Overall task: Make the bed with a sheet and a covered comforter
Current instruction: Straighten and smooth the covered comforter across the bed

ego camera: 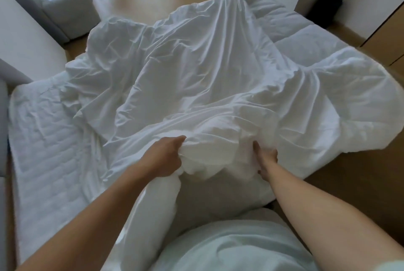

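The person's pale shirt (229,246) fills the bottom of the frame, and both bare forearms reach up the picture from it. The left hand (166,157), centre-left, has its fingers curled into a bunched fold of white bedding and grips it. The right hand (265,159), just right of centre, grips the other side of the same bunch, fingers wrapped round its edge.

The bunch is at the near edge of the comforter (310,56), which spreads across the middle of the frame on the wooden floor (349,183). Its quilted squares show bare at the upper right. A smooth, creased white cover (185,78) lies over most of it.

At the left a quilted white pad (43,144) lies flat, partly under the bedding. Farther off, a grey seat (65,8) stands in the upper left. A dark object (325,8) sits against a white wall in the upper right.
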Available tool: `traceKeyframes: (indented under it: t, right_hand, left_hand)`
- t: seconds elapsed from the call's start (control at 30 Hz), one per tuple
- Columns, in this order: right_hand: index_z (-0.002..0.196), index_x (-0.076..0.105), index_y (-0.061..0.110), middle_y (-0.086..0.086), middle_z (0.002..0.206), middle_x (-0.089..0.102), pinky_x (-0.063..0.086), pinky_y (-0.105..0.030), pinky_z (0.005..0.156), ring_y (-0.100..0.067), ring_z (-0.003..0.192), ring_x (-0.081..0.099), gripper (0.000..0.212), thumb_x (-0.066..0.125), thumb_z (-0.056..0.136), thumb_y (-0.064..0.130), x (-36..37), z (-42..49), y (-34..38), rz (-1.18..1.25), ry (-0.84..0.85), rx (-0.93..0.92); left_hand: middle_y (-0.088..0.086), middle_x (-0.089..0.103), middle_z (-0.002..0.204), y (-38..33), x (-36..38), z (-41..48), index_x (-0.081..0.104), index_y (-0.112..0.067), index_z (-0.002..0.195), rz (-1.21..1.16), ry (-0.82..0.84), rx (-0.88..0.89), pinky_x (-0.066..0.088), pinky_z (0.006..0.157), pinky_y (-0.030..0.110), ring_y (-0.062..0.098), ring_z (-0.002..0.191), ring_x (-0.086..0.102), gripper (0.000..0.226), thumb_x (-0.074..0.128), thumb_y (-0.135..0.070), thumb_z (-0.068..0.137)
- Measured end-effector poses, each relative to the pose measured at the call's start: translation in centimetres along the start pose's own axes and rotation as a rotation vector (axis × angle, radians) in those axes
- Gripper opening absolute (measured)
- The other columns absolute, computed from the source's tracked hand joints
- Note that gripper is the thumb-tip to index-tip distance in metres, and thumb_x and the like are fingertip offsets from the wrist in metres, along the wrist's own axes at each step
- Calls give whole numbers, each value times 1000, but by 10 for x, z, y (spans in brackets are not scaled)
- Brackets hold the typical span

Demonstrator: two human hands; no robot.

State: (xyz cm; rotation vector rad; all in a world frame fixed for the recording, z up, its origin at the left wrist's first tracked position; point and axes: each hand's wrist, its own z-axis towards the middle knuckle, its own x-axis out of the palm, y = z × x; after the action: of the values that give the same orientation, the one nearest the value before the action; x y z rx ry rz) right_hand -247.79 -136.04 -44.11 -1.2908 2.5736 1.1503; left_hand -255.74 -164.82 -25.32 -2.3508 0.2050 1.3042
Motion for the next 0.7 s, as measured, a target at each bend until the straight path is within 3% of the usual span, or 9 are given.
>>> traceKeyframes:
  t: [0.03, 0.1, 0.17, 0.27, 0.37, 0.43, 0.57, 0.7]
  right_hand:
    - [132, 54, 12, -11, 126, 63, 53, -54, 96, -33, 111, 62, 95, 81, 58, 63, 9, 11, -2, 72, 66, 33]
    - [118, 65, 6, -10, 114, 71, 56, -52, 93, -30, 102, 68, 62, 82, 71, 42, 24, 25, 4, 150, 161, 21]
    - [116, 67, 4, -8, 111, 71, 55, -44, 94, -31, 104, 67, 45, 73, 82, 33, 24, 34, 18, 81, 100, -46]
    - [112, 65, -2, -18, 108, 67, 51, -39, 83, -36, 101, 65, 40, 56, 98, 34, -15, 69, 49, -132, -71, -154]
    - [99, 67, 2, -22, 102, 70, 56, -49, 82, -39, 92, 66, 41, 54, 97, 41, -54, 104, 72, -276, -78, -223]
    - [101, 67, 5, -20, 100, 70, 56, -49, 83, -38, 92, 67, 38, 53, 98, 40, -58, 115, 76, -295, -35, -227]
    - [116, 66, 9, -12, 105, 72, 58, -52, 86, -32, 92, 70, 32, 61, 96, 33, -57, 96, 69, -251, 363, -137]
    - [116, 63, 12, -5, 107, 71, 54, -41, 83, -25, 97, 69, 36, 69, 89, 36, -67, 75, 62, -396, 682, -16]
  left_hand:
    - [6, 53, 146, -6, 4, 3, 42, -22, 150, -5, 10, 13, 40, 110, 36, 28, 132, 50, 69, 51, -2, 84]
    - [4, 54, 145, -13, 11, 7, 44, -21, 149, -14, 29, -1, 40, 111, 37, 27, 132, 49, 69, 51, 1, 83]
    - [2, 53, 145, -12, 16, 10, 43, -19, 148, -16, 42, -68, 38, 111, 35, 26, 134, 47, 70, 50, 3, 83]
    - [0, 57, 133, 5, 27, 11, 52, -20, 138, 38, 41, -160, 43, 103, 35, 25, 124, 52, 63, 51, 3, 80]
    - [-4, 57, 108, -1, 48, 15, 56, -23, 117, 114, 114, -183, 49, 85, 36, 25, 105, 58, 48, 51, 1, 76]
    - [-4, 54, 105, -21, 56, 27, 54, -22, 117, 154, 166, -255, 51, 82, 36, 23, 101, 56, 44, 50, -2, 78]
    - [2, 42, 135, -78, 67, 70, 32, -31, 144, 244, 309, -251, 42, 99, 40, 27, 120, 44, 74, 66, -32, 79]
    - [4, 34, 150, -160, 99, 131, 24, -33, 152, 108, 192, -164, 40, 104, 49, 31, 134, 36, 101, 77, -57, 70]
